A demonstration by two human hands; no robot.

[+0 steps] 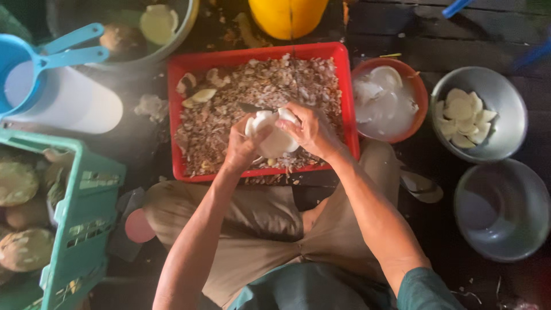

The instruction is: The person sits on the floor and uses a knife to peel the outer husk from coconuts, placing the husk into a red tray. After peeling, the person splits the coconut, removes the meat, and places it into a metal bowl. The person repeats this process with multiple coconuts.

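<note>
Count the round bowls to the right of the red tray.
3: an orange bowl of white pieces in water beside the red tray, a metal bowl holding white pieces farther right, and another metal bowl below it.

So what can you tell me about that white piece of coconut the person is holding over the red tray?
The coconut piece is white, rounded and smooth, its brown skin mostly pared away. It is held above the red tray, which is full of brownish shavings. The left hand cups it from below and the side; the right hand grips its upper right edge. A dark knife blade meets its top.
</note>
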